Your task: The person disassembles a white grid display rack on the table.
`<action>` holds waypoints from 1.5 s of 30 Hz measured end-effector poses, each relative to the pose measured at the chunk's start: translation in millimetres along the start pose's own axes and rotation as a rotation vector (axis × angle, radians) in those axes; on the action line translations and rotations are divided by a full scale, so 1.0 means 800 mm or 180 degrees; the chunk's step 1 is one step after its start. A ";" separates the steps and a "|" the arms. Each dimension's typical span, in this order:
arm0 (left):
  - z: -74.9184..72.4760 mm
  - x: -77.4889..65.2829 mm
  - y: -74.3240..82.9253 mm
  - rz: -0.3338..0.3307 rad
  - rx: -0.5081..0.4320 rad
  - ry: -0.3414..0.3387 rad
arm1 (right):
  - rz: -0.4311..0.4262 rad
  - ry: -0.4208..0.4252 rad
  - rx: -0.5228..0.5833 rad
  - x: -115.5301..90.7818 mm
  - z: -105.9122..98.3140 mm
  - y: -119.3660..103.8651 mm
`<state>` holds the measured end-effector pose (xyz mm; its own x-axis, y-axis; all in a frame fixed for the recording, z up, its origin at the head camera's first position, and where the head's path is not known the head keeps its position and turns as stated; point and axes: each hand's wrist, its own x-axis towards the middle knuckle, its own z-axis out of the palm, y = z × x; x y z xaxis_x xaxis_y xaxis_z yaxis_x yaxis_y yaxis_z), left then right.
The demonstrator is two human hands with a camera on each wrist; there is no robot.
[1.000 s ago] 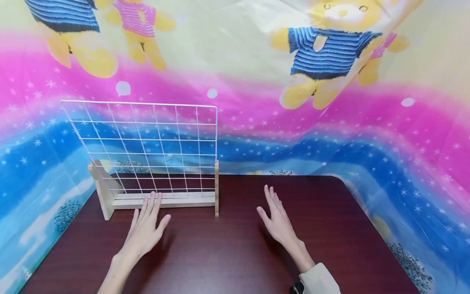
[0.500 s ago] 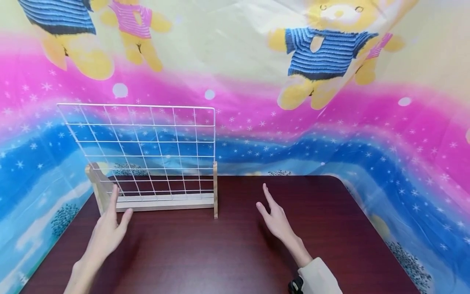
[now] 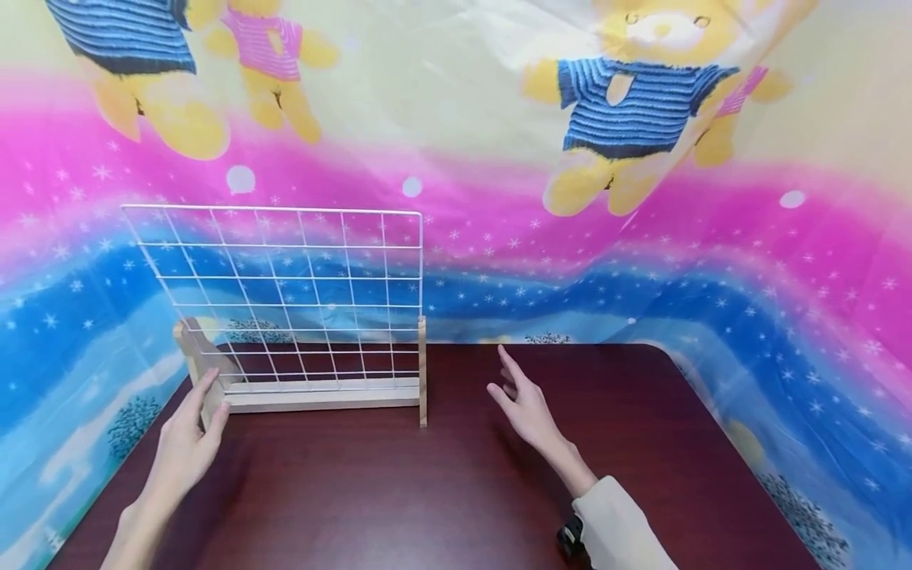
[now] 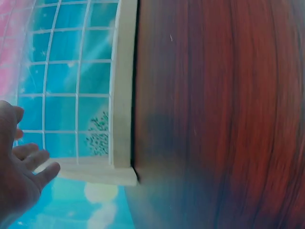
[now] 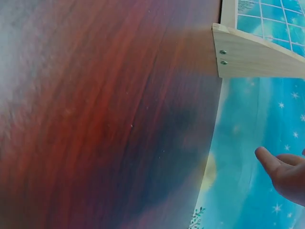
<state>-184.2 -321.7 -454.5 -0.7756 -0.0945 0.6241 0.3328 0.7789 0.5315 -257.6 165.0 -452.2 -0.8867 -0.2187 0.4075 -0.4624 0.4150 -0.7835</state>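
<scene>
A white wire grid panel stands upright in a wooden base with a crossbar and two side pieces, at the left of the dark red-brown table. My left hand is at the left wooden side piece, its fingertips overlapping the lower part in the head view. In the left wrist view, that hand has its fingers loosely bent and spread beside the base's end. My right hand hovers over the table, right of the right side piece, fingers relaxed, holding nothing.
A printed cloth backdrop with teddy bears and snowflakes hangs behind and along both sides of the table. Two screw heads show on the right side piece in the right wrist view. A dark band sits at the right wrist.
My left hand has moved left from in front of the crossbar to the left side piece, and its fingers have bent a little. My right hand has shifted slightly left, its fingers more bent.
</scene>
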 end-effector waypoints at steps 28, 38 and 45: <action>-0.042 0.105 -0.036 -0.0856 -0.0910 0.0553 | -0.0146 0.0080 0.0762 0.099 0.038 -0.071; -0.067 0.152 -0.034 -0.0964 -0.1740 0.0245 | -0.0242 -0.0111 0.0772 0.128 0.028 -0.134; -0.063 0.167 -0.030 -0.0936 -0.2587 0.0325 | -0.0209 -0.0107 0.1084 0.139 0.042 -0.151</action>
<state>-269.1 -384.6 -354.8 -0.8513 -0.3078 0.4249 0.4365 0.0339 0.8991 -300.3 61.4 -328.1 -0.8518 -0.2665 0.4510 -0.4862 0.0818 -0.8700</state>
